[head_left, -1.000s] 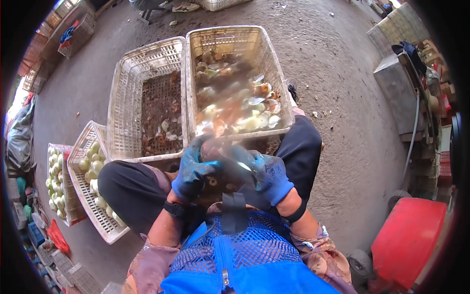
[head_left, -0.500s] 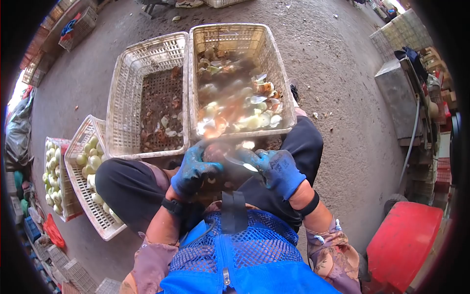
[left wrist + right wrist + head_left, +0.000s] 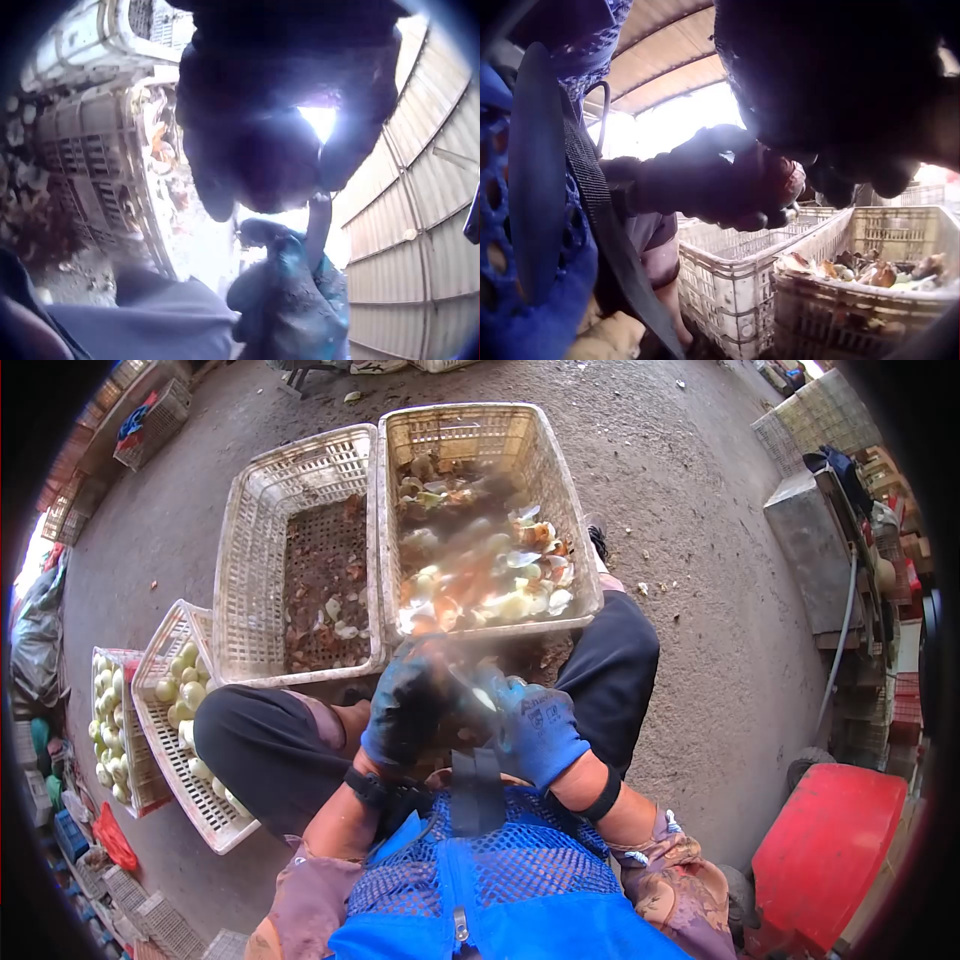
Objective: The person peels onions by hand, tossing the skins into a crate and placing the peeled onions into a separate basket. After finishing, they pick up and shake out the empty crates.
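In the head view, the gloved left hand [image 3: 404,705] is held above the lap, knuckles up, and hides most of what it grips. The right wrist view shows a round reddish onion [image 3: 787,178] in the curled fingers of the left hand [image 3: 705,178]. Close beside it, the gloved right hand [image 3: 540,726] grips a small knife [image 3: 484,699]. From the left wrist, the knife blade [image 3: 320,223] rises out of the right hand [image 3: 289,300] towards the dark left hand [image 3: 277,97]. Whether blade and onion touch cannot be told.
A crate of peels [image 3: 590,565] stands in front of the knees, next to a crate [image 3: 226,580] with a few scraps. Two crates of pale peeled onions [image 3: 180,685] [image 3: 112,730] are at the left. A red object [image 3: 830,850] lies at the lower right.
The left hand has turned over, so the onion no longer shows in the head view. The right hand has moved left, closer to it, with the knife still gripped.
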{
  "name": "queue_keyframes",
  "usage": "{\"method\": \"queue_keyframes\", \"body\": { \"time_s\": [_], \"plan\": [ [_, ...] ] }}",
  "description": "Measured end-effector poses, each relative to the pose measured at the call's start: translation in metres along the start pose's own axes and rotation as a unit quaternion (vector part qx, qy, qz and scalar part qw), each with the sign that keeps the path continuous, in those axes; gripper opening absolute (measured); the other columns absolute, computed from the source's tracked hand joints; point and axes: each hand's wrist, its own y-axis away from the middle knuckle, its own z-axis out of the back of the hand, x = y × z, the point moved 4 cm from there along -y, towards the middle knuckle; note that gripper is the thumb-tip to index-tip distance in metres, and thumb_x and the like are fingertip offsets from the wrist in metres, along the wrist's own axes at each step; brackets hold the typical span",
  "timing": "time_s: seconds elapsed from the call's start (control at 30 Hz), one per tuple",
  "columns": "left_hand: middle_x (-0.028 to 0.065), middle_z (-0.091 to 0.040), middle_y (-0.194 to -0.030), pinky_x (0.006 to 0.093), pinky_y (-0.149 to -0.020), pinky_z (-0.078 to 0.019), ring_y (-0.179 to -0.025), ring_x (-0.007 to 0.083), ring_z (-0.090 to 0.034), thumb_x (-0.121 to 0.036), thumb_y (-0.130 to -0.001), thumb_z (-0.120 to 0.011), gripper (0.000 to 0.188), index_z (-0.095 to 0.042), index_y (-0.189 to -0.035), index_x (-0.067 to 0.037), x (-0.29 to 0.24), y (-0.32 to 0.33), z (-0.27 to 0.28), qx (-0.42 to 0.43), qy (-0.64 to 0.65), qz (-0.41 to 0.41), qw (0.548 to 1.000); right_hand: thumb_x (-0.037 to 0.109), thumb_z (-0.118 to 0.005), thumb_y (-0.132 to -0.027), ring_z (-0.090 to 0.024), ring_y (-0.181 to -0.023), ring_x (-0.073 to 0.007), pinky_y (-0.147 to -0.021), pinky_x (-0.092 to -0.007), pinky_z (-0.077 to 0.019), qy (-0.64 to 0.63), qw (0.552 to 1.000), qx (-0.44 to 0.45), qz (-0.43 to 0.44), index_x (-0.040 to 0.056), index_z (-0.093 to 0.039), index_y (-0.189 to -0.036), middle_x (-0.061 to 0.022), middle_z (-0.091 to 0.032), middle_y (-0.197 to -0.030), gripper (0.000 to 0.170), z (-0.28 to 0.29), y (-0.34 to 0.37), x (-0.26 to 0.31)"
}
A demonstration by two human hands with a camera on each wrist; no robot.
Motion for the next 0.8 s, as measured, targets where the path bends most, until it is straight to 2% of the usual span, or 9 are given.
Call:
{"method": "queue_keyframes", "body": {
  "time_s": [0.03, 0.1, 0.33, 0.37, 0.4, 0.5, 0.53, 0.6, 0.8],
  "plan": [
    [0.0085, -0.063, -0.113, 0.0296, -0.08, -0.0539, -0.095, 0.018, -0.063, -0.028, -0.095, -0.062, 0.044, -0.054, -0.13, -0.003, -0.002, -0.001, -0.003, 0.0, 0.0, 0.0, 1.0, 0.023, -0.07, -0.08, -0.071, -0.07, -0.0251, -0.055, -0.0422, -0.0514, 0.0, 1.0, 0.0, 0.0, 0.0098, -0.047, -0.135, -0.0064, -0.067, -0.084, 0.061, 0.003, -0.001, 0.002],
    [0.007, -0.064, -0.112, 0.0317, -0.085, -0.0532, -0.1, 0.0181, -0.062, -0.03, -0.095, -0.062, 0.041, -0.055, -0.127, -0.004, -0.003, -0.002, -0.017, 0.022, 0.32, 0.062, 0.945, 0.027, -0.073, -0.078, -0.07, -0.075, -0.0227, -0.058, -0.0398, -0.0516, 0.08, 0.995, 0.06, -0.026, 0.0097, -0.046, -0.137, -0.0057, -0.066, -0.087, 0.068, 0.005, -0.005, 0.001],
    [0.0069, -0.063, -0.11, 0.0329, -0.089, -0.0517, -0.103, 0.0212, -0.061, -0.027, -0.095, -0.063, 0.03, -0.058, -0.119, -0.01, -0.011, 0.005, -0.017, 0.047, 0.355, 0.124, 0.926, 0.032, -0.088, -0.056, -0.068, -0.077, -0.0226, -0.06, -0.0392, -0.0514, 0.019, 0.996, -0.032, 0.083, 0.0094, -0.046, -0.136, -0.0052, -0.065, -0.092, 0.093, -0.02, -0.018, -0.022],
    [0.0065, -0.062, -0.109, 0.0337, -0.088, -0.0517, -0.102, 0.0216, -0.061, -0.027, -0.094, -0.063, 0.03, -0.058, -0.119, -0.01, -0.005, 0.001, -0.008, 0.025, 0.163, 0.057, 0.985, 0.032, -0.088, -0.056, -0.068, -0.077, -0.0226, -0.06, -0.0392, -0.0514, 0.017, 0.996, -0.033, 0.082, 0.0094, -0.046, -0.136, -0.0052, -0.065, -0.092, 0.093, -0.02, -0.018, -0.019],
    [0.0061, -0.062, -0.108, 0.0344, -0.088, -0.0516, -0.101, 0.022, -0.061, -0.027, -0.094, -0.063, 0.031, -0.058, -0.119, -0.011, -0.004, 0.0, -0.001, 0.002, -0.035, -0.013, 0.999, 0.029, -0.085, -0.06, -0.069, -0.076, -0.0245, -0.06, -0.0408, -0.0521, 0.009, 0.999, -0.018, 0.04, 0.0101, -0.047, -0.134, -0.0062, -0.065, -0.09, 0.085, -0.022, -0.019, -0.016],
    [0.004, -0.061, -0.105, 0.0345, -0.085, -0.0522, -0.097, 0.0197, -0.061, -0.028, -0.093, -0.064, 0.033, -0.058, -0.12, -0.01, -0.018, -0.007, -0.007, -0.027, -0.07, -0.12, 0.99, 0.017, -0.072, -0.074, -0.07, -0.077, -0.0296, -0.062, -0.0452, -0.0538, 0.0, 0.999, -0.028, -0.042, 0.0115, -0.051, -0.127, -0.0101, -0.066, -0.089, 0.057, -0.022, -0.02, 0.0],
    [0.004, -0.061, -0.105, 0.0345, -0.085, -0.0522, -0.097, 0.0197, -0.061, -0.028, -0.093, -0.064, 0.033, -0.058, -0.12, -0.01, -0.023, -0.007, -0.012, -0.026, -0.07, -0.121, 0.99, 0.015, -0.068, -0.076, -0.07, -0.078, -0.0295, -0.063, -0.045, -0.0539, -0.017, 0.997, -0.012, -0.068, 0.011, -0.052, -0.126, -0.011, -0.067, -0.09, 0.053, -0.022, -0.02, 0.0],
    [0.0025, -0.061, -0.104, 0.0334, -0.084, -0.0526, -0.096, 0.0171, -0.061, -0.028, -0.093, -0.064, 0.032, -0.058, -0.118, -0.009, -0.024, -0.007, -0.025, 0.022, 0.322, 0.03, 0.946, 0.011, -0.063, -0.08, -0.07, -0.08, -0.0334, -0.066, -0.0464, -0.0536, -0.089, 0.991, -0.039, -0.096, 0.0109, -0.056, -0.123, -0.0138, -0.068, -0.089, 0.043, -0.033, -0.02, -0.002],
    [0.003, -0.062, -0.111, 0.0327, -0.087, -0.0525, -0.101, 0.0165, -0.061, -0.031, -0.096, -0.062, 0.037, -0.057, -0.125, -0.01, -0.008, -0.016, -0.013, -0.051, 0.143, -0.008, 0.988, 0.011, -0.055, -0.092, -0.069, -0.084, -0.0346, -0.076, -0.0428, -0.0542, -0.324, 0.93, -0.118, -0.123, 0.012, -0.059, -0.127, -0.0178, -0.069, -0.095, 0.035, -0.049, -0.024, 0.006]
  ]
}}
